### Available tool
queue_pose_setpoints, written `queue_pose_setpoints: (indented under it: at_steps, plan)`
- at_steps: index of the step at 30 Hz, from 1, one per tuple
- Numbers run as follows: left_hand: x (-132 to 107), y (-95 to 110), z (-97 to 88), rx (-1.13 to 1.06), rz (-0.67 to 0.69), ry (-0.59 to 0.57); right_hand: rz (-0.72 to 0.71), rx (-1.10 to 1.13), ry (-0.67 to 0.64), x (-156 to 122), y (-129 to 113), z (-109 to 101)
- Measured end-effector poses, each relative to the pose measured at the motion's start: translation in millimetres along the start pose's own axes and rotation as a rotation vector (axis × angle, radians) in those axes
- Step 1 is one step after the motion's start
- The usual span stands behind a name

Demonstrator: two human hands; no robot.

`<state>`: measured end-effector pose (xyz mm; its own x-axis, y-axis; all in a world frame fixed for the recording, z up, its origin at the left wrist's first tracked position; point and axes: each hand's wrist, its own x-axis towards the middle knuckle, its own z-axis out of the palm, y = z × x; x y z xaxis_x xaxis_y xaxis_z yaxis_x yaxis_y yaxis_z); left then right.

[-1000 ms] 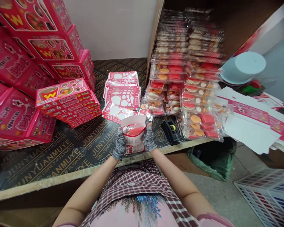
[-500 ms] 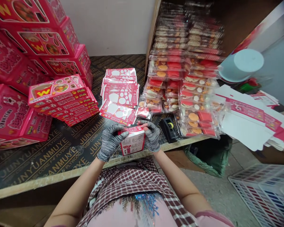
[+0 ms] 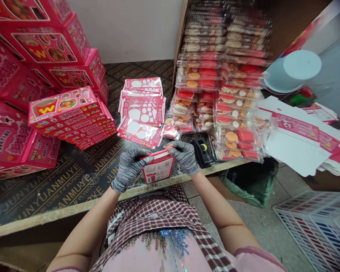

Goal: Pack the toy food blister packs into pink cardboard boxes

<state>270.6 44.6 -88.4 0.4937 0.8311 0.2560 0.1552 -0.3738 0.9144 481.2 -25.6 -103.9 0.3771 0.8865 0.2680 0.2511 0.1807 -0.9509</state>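
Note:
Both my hands wear grey knit gloves and grip a small red and white box (image 3: 158,169) at the table's front edge. My left hand (image 3: 128,169) wraps the box's left side, fingers curled over its top. My right hand (image 3: 184,156) presses down on the top flap from the right. The box's top looks closed. Just beyond it lie a stack of flat pink box blanks (image 3: 143,109) and one loose clear packet (image 3: 170,132).
Finished pink boxes (image 3: 70,118) are stacked at the left, with larger pink cartons (image 3: 42,49) behind them. Clear packs of toy food (image 3: 223,98) are piled at the right. A black tape dispenser (image 3: 203,151) sits by my right hand. Flat cartons (image 3: 300,138) and a white crate (image 3: 320,226) are further right.
A second ago the box's top flap stood open with a packet showing inside. My hands have since folded the flap down and now press on the closed top.

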Motion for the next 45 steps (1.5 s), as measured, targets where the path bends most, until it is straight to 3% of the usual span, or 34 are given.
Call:
queue_pose_setpoints:
  at_steps: [4, 9, 15, 18, 21, 23, 26, 30, 35, 40, 45]
  plan:
    - [-1, -2, -3.3, 0.067, 0.136, -0.024, -0.012, 0.004, -0.049, 7, 3, -4]
    - [-15, -8, -11.7, 0.257, 0.486, -0.044, -0.105, 0.033, -0.130, -10, 14, -13]
    - [-4, 0, 14.3, 0.516, 0.702, -0.070, -0.246, -0.180, -0.079, -37, 12, -29]
    - [7, 3, 22.8, 0.540, 0.753, -0.104, -0.226, -0.305, 0.179, -46, 23, -63]
    - [15, -3, 20.5, 0.548, 0.670, -0.113, -0.054, -0.512, 0.505, -57, 51, -116]
    - [18, -10, 19.6, 0.527, 0.637, -0.134, 0.048, -0.606, 0.573, -66, 71, -147]
    - [19, -19, 24.1, 0.474, 0.620, -0.170, 0.198, -0.637, 0.477, -74, 93, -170]
    - [17, -26, 31.4, 0.470, 0.588, -0.157, 0.337, -0.589, 0.356, -69, 105, -170]
    - [17, -29, 32.8, 0.520, 0.703, -0.119, 0.314, -0.523, 0.453, -66, 111, -171]
    - [19, -22, 33.9, 0.574, 0.692, -0.087, 0.345, -0.434, 0.564, -91, 118, -173]
    - [21, -9, 38.2, 0.711, 0.752, -0.073, 0.402, -0.412, 0.614, -108, 131, -159]
